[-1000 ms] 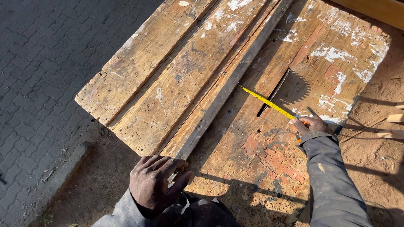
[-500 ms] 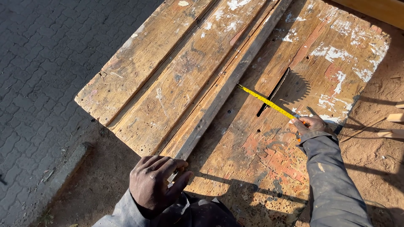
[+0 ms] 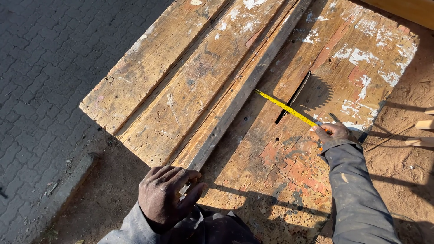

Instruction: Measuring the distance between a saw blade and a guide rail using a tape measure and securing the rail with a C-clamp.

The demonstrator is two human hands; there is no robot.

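Observation:
My left hand (image 3: 165,194) grips the near end of a long narrow wooden strip (image 3: 246,88) that lies lengthwise on a worn, paint-stained wooden table (image 3: 190,90). My right hand (image 3: 333,132) rests on the table's right side and holds a tape measure and a pencil. The yellow tape blade (image 3: 285,107) stretches from that hand to the strip's right edge. A circular saw blade (image 3: 294,97) stands up through a slot under the tape and throws a toothed shadow to its right.
Grey paving blocks (image 3: 40,68) lie to the left, past a kerb (image 3: 68,185). Sandy ground (image 3: 407,149) with small wood offcuts (image 3: 418,141) is at the right. A yellow board (image 3: 407,9) shows at the top right corner.

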